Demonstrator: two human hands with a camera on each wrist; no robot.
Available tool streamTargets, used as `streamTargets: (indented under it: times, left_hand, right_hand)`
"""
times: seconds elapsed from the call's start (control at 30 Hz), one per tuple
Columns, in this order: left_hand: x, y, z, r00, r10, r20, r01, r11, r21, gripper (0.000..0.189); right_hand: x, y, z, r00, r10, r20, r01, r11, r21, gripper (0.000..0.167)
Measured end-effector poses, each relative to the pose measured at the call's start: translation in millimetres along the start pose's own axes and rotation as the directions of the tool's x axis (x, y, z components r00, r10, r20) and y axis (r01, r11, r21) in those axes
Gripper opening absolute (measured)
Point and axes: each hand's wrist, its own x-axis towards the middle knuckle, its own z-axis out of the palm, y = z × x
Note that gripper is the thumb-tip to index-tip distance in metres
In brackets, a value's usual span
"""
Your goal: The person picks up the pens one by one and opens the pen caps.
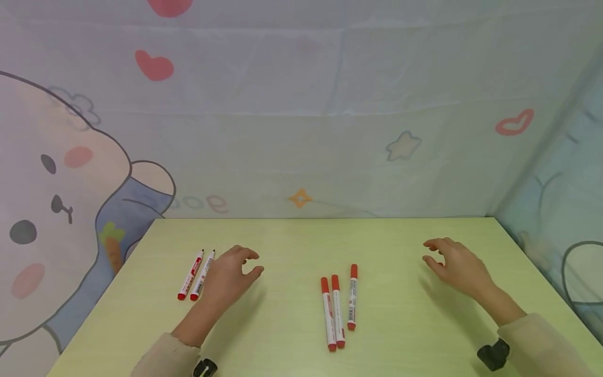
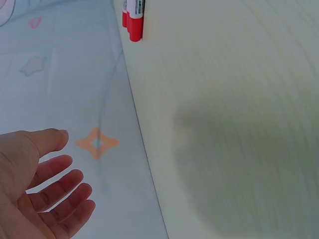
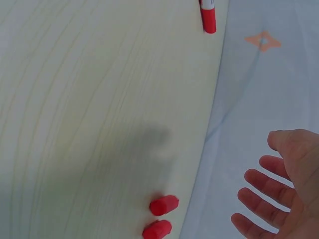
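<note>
My left hand (image 1: 231, 277) hovers over the table beside two uncapped markers, fingers loosely bent and holding nothing. The outer marker (image 1: 190, 276) and the inner marker (image 1: 201, 277) lie side by side, dark tips pointing away from me, red ends nearer. My right hand (image 1: 459, 267) is raised over the right side, thumb and fingers apart with nothing between them. Two loose red caps, one (image 3: 164, 204) beside the other (image 3: 157, 229), show in the right wrist view; in the head view they are hidden. Between the hands lie three capped red markers: left (image 1: 328, 314), middle (image 1: 338, 311) and right (image 1: 352, 297).
The pale yellow-green table (image 1: 287, 246) ends at the back against a printed cloth (image 1: 282, 131) with hearts, stars and a cartoon bear. More cloth (image 1: 565, 183) hangs along the right side. Both wrists wear a dark strapped device, the right one (image 1: 493, 355) showing more fully.
</note>
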Motion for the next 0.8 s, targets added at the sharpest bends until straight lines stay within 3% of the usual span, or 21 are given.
streamTargets:
  times: [0.23,0.8]
  left_hand:
    - [-0.7,16.0,9.2,0.999,0.038,0.008,-0.038,0.999,-0.022,0.025]
    - [-8.6,43.7,37.4,0.986,0.066,0.156,-0.05,0.994,-0.101,0.031]
  right_hand:
    - [3.2,-17,4,0.997,-0.073,-0.016,0.072,0.997,-0.013,0.03]
    - [5.1,-45,15,0.983,-0.181,-0.025,0.18,0.983,-0.035,0.035]
